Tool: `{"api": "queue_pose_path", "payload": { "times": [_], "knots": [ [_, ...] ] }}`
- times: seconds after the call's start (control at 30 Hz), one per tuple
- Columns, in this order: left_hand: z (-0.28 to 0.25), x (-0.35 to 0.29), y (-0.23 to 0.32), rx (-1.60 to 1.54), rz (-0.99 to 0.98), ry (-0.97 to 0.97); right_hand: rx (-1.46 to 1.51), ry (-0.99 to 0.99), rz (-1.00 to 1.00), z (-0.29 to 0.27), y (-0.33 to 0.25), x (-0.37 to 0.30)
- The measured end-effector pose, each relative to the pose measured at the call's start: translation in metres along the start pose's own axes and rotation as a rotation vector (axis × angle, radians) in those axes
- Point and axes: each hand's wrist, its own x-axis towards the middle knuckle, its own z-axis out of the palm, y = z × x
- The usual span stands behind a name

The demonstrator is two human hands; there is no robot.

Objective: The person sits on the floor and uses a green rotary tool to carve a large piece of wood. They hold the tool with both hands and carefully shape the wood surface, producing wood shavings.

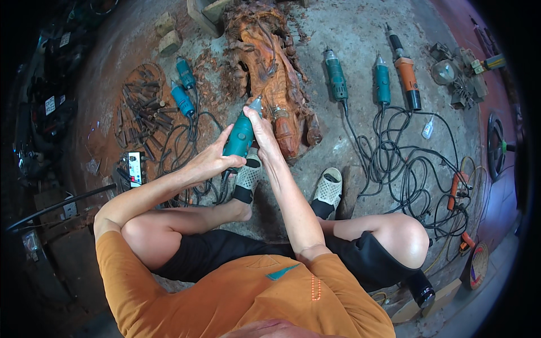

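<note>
Both of my hands hold a teal die grinder (241, 138) just past my feet. My left hand (214, 160) is wrapped round its rear body, where the cord leaves. My right hand (263, 130) grips the front near the metal nose. That nose points away from me, at the lower part of a reddish-brown carved wood piece (262, 65) lying on the floor. Whether the bit touches the wood cannot be made out. The carving has deep grooves, knobs and a rounded near end.
Two blue-teal grinders (182, 100) lie left, beside a pile of chisel-like tools (141, 107). A control box (135, 169) stands nearer. To the right are teal grinders (336, 76), an orange-black grinder (407, 79), tangled black cords (394, 152) and a small bottle (428, 129).
</note>
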Motion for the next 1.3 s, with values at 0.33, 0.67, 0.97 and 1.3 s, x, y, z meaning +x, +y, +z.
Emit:
{"api": "queue_pose_path", "payload": {
  "times": [0.33,0.67,0.97,1.3],
  "knots": [
    [-0.026,-0.013,0.017,0.202,0.048,0.076,0.202,-0.016,0.033,0.024,-0.012,-0.013],
    [-0.032,-0.036,0.046,0.702,0.331,0.164,0.562,0.022,0.018,0.044,-0.007,-0.01],
    [-0.031,-0.038,0.051,0.77,0.375,0.187,0.625,0.009,0.006,0.045,-0.008,-0.016],
    [-0.034,-0.039,0.048,0.744,0.456,0.143,0.613,0.014,-0.015,0.045,-0.004,-0.028]
  ]
}}
